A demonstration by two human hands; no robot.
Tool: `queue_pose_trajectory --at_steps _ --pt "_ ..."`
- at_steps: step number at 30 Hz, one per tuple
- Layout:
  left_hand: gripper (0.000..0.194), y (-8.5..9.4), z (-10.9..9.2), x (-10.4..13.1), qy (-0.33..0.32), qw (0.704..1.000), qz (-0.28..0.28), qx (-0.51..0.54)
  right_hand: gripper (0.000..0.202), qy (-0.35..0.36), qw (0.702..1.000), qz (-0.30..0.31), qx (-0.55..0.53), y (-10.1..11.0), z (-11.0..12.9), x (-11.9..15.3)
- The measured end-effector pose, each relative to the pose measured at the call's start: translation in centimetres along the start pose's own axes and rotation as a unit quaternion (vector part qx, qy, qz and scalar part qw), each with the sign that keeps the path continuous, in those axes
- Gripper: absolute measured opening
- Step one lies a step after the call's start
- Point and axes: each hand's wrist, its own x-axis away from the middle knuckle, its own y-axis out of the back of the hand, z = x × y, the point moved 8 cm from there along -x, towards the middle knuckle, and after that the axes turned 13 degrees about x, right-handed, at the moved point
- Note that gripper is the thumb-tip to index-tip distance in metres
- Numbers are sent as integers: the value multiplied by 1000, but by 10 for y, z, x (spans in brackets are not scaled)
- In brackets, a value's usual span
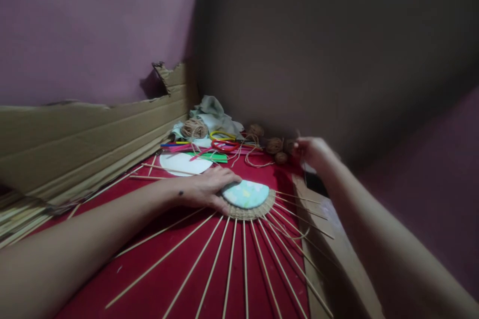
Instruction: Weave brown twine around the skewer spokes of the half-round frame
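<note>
A half-round woven piece (271,204) lies at the middle, with a band of natural twine around a pale blue patterned panel (247,193). Thin wooden sticks (245,264) fan out from its curved edge. My left hand (213,187) grips its left end, thumb at the woven band and fingers over the top. Off to the right and raised, my right hand (312,152) has its fingers pinched together; a thin strand seems to stick out above the fingertips. A loose loop of twine (305,235) hangs by the sticks at the right.
Behind are red-handled scissors (225,146), a yellow-handled pair (220,135), a twine ball (194,128), brown balls (274,145), crumpled cloth (215,114) and a white cutout (183,163). Cardboard (112,127) stands along the left; the red surface (149,279) has a wooden edge at right.
</note>
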Motion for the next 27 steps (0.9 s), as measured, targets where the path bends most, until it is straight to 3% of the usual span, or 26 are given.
queue_pose_trajectory --at_steps 5,8,13,17,20,24,27 --pt "73 -3 6 -1 -21 1000 0 1 19 6 988 -44 -149 49 44 -44" --pt "73 -2 4 0 -24 1000 2 1 26 24 957 -88 -276 70 68 -58" --pt "63 1 -6 3 -31 999 8 5 30 55 955 -121 -267 94 108 -61" --pt "68 1 -1 1 -24 1000 11 2 20 112 961 -158 -196 116 134 -41" --pt "67 -1 2 -2 -26 999 19 -13 18 72 976 -174 -112 129 121 -18" --pt "68 -3 2 -4 -15 999 20 -26 4 -46 987 -151 24 137 72 14" --pt "71 -3 -1 -4 -12 999 22 -27 7 -124 944 -78 296 127 41 39"
